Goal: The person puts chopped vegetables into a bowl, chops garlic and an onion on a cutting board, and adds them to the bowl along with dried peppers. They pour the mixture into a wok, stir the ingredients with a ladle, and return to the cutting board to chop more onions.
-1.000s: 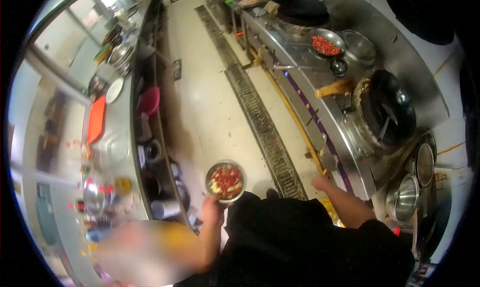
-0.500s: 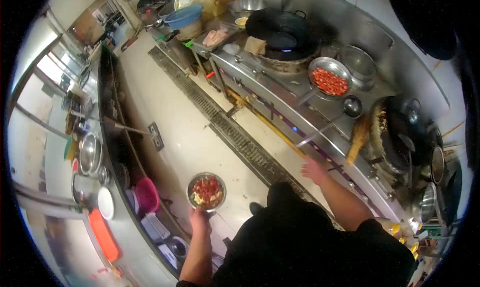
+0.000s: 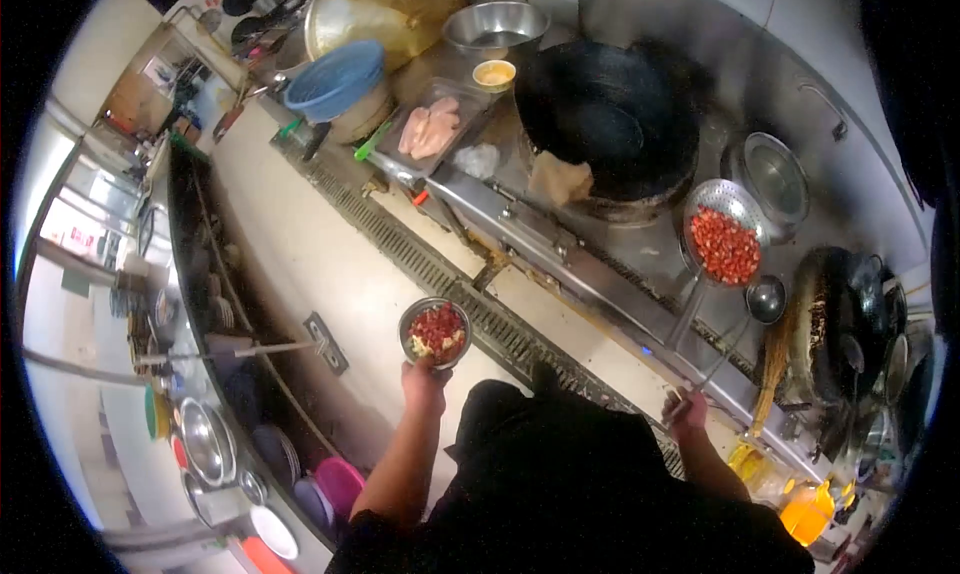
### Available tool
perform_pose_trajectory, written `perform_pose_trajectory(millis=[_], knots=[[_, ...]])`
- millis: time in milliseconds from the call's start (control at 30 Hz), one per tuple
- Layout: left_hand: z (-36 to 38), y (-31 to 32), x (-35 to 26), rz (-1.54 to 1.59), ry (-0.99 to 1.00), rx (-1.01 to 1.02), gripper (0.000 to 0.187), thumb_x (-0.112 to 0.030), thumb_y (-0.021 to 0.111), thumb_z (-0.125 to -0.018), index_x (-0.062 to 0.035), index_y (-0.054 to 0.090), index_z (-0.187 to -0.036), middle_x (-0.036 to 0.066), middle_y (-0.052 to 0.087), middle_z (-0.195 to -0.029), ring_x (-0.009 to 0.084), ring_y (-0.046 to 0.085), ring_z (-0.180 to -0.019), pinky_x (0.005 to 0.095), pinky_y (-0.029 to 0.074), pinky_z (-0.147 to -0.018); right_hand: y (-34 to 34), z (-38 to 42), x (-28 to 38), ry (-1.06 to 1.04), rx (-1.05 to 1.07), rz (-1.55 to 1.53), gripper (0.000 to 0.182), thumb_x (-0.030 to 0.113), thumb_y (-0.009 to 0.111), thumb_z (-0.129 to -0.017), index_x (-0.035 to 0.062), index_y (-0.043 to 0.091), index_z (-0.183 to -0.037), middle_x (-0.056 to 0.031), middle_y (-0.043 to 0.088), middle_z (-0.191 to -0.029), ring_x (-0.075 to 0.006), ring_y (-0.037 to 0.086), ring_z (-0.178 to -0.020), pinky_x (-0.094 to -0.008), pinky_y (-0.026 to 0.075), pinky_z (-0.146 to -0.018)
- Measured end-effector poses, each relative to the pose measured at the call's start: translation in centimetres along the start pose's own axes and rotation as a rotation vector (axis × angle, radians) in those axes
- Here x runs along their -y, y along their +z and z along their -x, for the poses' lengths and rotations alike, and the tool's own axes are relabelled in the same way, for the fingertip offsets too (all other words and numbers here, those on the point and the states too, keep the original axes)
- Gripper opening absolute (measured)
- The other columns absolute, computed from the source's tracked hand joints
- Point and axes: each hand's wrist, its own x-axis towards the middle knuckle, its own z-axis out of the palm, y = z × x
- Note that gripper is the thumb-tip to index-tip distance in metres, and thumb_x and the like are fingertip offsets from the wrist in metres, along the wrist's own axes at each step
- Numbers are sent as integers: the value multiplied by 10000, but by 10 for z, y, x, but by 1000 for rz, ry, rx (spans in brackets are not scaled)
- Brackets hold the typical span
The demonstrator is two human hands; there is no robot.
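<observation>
My left hand (image 3: 426, 386) grips the near rim of a small metal bowl (image 3: 405, 346), held level over the floor. Inside it are dark red pieces (image 3: 440, 326) and pale yellowish bits. On the right, my right hand (image 3: 685, 411) is closed around the handle end of a ladle (image 3: 766, 300), whose round head rests on the stove top. Beside the ladle a perforated strainer (image 3: 702, 202) holds chopped red pieces (image 3: 724, 246), its handle pointing toward me.
A large black wok (image 3: 610, 124) sits on the burner with a tan cloth (image 3: 560, 179) at its edge. Raw pale meat (image 3: 430, 127) lies on a tray to its left. A second wok (image 3: 830, 324) and a bamboo brush (image 3: 773, 374) are at right. A floor drain (image 3: 400, 239) runs below.
My right hand has gone from open beside the stove to closed around the ladle handle. My left hand still holds the bowl, and the view has swung.
</observation>
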Motion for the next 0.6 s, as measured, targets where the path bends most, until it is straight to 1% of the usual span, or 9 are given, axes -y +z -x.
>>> perform_pose_trajectory(millis=[33, 133, 200, 233, 267, 333, 433, 533, 600], knots=[[-44, -6, 5, -445, 245, 149, 373, -10, 594, -778, 4, 490, -1136, 160, 529, -1052, 282, 594, -912, 353, 544, -667, -1, 5, 0, -46, -89, 50, 361, 323, 647, -812, 60, 558, -1043, -96, 554, -753, -249, 555, -628, -389, 447, -484], [-106, 64, -36, -170, 39, 231, 365, -1, 486, -801, -16, 444, -1163, 153, 541, -1083, 271, 612, -861, 350, 542, -594, -58, -17, 2, -213, 195, -15, 208, 285, 609, -822, 81, 578, -847, -28, 477, -536, -200, 457, -412, -317, 384, -387], [-160, 108, -42, -155, -4, 217, 368, 11, 473, -789, -19, 484, -1156, 151, 563, -1075, 251, 623, -833, 333, 535, -574, -14, 9, 3, -285, -444, 117, 182, 243, 593, -795, 123, 485, -710, 8, 380, -476, -142, 377, -349, -293, 334, -323], [-180, 130, -49, -157, -1, 245, 368, 12, 472, -788, -13, 492, -1155, 152, 570, -1059, 254, 627, -836, 345, 547, -582, -50, -9, -13, -537, -565, 534, 147, 216, 570, -794, 100, 498, -739, -9, 400, -488, -144, 392, -349, -315, 323, -317], [-200, 156, -57, -154, 2, 273, 369, 12, 470, -786, -7, 499, -1154, 154, 577, -1043, 257, 632, -838, 357, 558, -590, -78, -22, -20, -492, -826, 689, 139, 186, 565, -794, 55, 522, -775, -42, 453, -527, -183, 460, -403, -368, 397, -374], [-235, 194, -65, -202, -19, 212, 378, 7, 480, -789, -11, 499, -1167, 153, 579, -1042, 264, 632, -851, 353, 566, -608, -44, 15, -37, -859, -1229, 1464, 145, 160, 584, -770, 30, 523, -788, -62, 491, -573, -218, 509, -486, -386, 442, -465], [-281, 231, -68, -280, -49, 283, 343, -10, 508, -814, -2, 509, -1156, 153, 585, -1042, 264, 628, -864, 328, 553, -612, -64, 9, -55, -712, -1243, 1193, 223, 169, 667, -800, -9, 536, -823, -163, 605, -732, -280, 571, -586, -394, 456, -541], [-344, 232, -47, -489, -141, 168, 312, -51, 550, -834, 20, 505, -1134, 162, 595, -1001, 259, 621, -848, 336, 552, -628, 74, 78, -36, -526, -1069, 751, 182, 81, 648, -805, 46, 471, -783, -62, 514, -665, -150, 498, -557, -313, 402, -455], [-347, 240, -46, -440, -163, 205, 284, -92, 562, -847, 8, 515, -1109, 150, 596, -964, 252, 615, -816, 331, 540, -614, 70, 65, -55, -600, -1026, 518, 246, 36, 636, -805, 90, 407, -735, 1, 420, -643, -70, 428, -568, -244, 334, -424]])
